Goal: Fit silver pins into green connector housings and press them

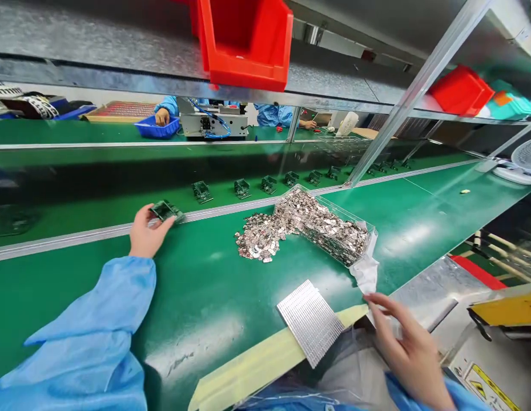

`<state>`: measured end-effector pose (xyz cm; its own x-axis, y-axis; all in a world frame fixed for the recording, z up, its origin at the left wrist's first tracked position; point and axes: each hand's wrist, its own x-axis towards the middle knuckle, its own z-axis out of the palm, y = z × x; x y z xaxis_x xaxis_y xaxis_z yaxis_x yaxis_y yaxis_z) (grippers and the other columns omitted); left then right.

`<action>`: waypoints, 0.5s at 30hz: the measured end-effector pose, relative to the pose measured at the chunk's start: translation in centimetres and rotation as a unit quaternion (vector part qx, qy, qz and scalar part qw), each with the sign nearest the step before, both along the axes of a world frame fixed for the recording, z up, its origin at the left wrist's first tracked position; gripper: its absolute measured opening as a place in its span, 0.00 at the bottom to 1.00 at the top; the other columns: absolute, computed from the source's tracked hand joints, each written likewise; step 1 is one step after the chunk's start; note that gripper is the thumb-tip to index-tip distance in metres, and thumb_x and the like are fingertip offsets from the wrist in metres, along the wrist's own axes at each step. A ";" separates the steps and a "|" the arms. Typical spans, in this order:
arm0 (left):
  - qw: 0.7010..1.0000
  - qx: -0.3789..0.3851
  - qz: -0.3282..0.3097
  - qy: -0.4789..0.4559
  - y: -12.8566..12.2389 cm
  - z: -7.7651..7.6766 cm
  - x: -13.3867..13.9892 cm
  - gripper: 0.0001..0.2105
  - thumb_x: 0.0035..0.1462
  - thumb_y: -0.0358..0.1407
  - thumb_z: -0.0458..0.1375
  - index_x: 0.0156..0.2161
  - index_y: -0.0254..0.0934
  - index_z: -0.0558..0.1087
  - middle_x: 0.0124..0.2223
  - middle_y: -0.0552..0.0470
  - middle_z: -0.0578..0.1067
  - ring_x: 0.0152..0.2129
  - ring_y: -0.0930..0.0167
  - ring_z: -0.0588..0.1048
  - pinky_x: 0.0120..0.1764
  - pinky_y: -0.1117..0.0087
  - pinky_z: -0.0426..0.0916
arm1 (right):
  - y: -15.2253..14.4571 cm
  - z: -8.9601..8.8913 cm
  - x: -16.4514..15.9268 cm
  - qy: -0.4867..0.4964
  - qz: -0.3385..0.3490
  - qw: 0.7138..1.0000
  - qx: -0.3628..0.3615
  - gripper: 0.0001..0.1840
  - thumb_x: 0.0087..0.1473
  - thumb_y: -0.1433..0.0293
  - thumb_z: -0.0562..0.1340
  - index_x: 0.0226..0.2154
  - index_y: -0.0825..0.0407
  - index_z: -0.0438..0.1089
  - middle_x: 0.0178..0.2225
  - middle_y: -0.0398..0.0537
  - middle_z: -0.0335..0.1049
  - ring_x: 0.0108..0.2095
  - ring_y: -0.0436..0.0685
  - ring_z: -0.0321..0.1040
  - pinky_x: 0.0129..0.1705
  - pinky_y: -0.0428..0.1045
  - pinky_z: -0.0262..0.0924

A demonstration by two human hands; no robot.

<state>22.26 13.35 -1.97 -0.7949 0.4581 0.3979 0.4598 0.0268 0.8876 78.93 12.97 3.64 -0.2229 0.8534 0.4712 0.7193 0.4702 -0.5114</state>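
My left grip (146,234) pinched a green circuit board (163,210) at its far end, long axis slanting down rightward on my screen, by the worktop (205,257)'s pale rail (231,208). My right grip (406,345) was well apart, near white wrapping (366,273); whether it held anything, I couldn't tell.

Left of center: left hand (148,231) holding circuit board (165,210) over workbench (197,279). Row of boards (242,188) sitting behind rail (231,209), running from center toward upper right. Small parts (261,237) lying heaped at center, on bench and in tray (372,241) to heap's right. Lower center: stack of strips (310,322) lying across tape (248,365), right hand (409,348) hovering to its right. Bin (248,71) sitting on shelf (120,80), top center.
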 end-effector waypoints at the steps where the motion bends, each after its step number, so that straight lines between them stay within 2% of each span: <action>1: 1.000 -0.008 0.023 0.008 0.2 -0.7 -2.0 0.35 0.43 0.43 0.67 0.57 0.35 0.65 0.53 0.39 0.71 0.53 0.55 0.70 0.52 0.52 0.71 | 1.8 0.2 -2.7 -0.012 0.067 0.998 -0.018 0.14 0.61 0.59 0.56 0.44 0.46 0.71 0.41 0.52 0.74 0.40 0.63 0.73 0.40 0.56 0.70; 3: 0.999 -0.023 0.037 0.028 0.9 -1.5 -5.0 0.36 0.44 0.43 0.67 0.58 0.35 0.64 0.54 0.39 0.71 0.53 0.56 0.70 0.51 0.54 0.72 | 5.6 0.2 -8.1 -0.047 0.166 0.983 -0.055 0.14 0.61 0.62 0.55 0.44 0.48 0.72 0.40 0.51 0.75 0.40 0.60 0.73 0.41 0.52 0.69; 5: 0.998 -0.044 0.039 0.038 2.0 -1.7 -7.0 0.37 0.46 0.41 0.66 0.60 0.36 0.62 0.56 0.39 0.70 0.54 0.56 0.70 0.52 0.55 0.72 | 9.1 -0.1 -12.7 -0.097 0.192 0.973 -0.083 0.15 0.61 0.66 0.53 0.45 0.49 0.72 0.39 0.50 0.75 0.38 0.57 0.73 0.39 0.50 0.68; 7: 0.996 -0.078 0.035 0.030 3.2 -1.6 -8.1 0.37 0.48 0.40 0.64 0.62 0.35 0.59 0.57 0.38 0.70 0.55 0.56 0.70 0.53 0.55 0.70 | 11.8 -0.7 -16.0 -0.145 0.189 0.966 -0.097 0.15 0.58 0.69 0.54 0.44 0.49 0.73 0.37 0.49 0.74 0.35 0.56 0.72 0.38 0.49 0.67; 11: 0.994 -0.106 0.010 0.022 4.2 -1.2 -9.0 0.37 0.51 0.40 0.63 0.64 0.35 0.55 0.60 0.37 0.67 0.56 0.58 0.69 0.53 0.60 0.70 | 14.9 -1.8 -19.4 -0.187 0.178 0.962 -0.095 0.10 0.51 0.69 0.58 0.35 0.51 0.74 0.28 0.48 0.71 0.29 0.57 0.69 0.35 0.50 0.64; 13: 0.994 -0.098 0.012 0.040 3.1 -0.9 -9.9 0.38 0.51 0.42 0.63 0.64 0.35 0.55 0.63 0.37 0.63 0.57 0.60 0.69 0.50 0.64 0.71 | 15.5 -2.0 -20.0 -0.196 0.181 0.959 -0.094 0.08 0.49 0.68 0.58 0.31 0.51 0.72 0.25 0.48 0.69 0.27 0.57 0.68 0.32 0.50 0.64; 15: 0.991 -0.087 0.068 0.078 0.6 -0.7 -11.6 0.36 0.52 0.42 0.63 0.63 0.34 0.57 0.64 0.37 0.59 0.57 0.60 0.67 0.51 0.64 0.70 | 15.8 -2.1 -20.1 -0.197 0.186 0.957 -0.103 0.07 0.48 0.65 0.58 0.27 0.49 0.69 0.24 0.47 0.69 0.25 0.57 0.68 0.30 0.50 0.63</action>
<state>10.65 13.94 -2.64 -0.7892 0.4235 0.4447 0.5723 0.2445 0.7828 58.82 28.82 1.50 -0.6558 0.7455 0.1185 0.6773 0.6504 -0.3438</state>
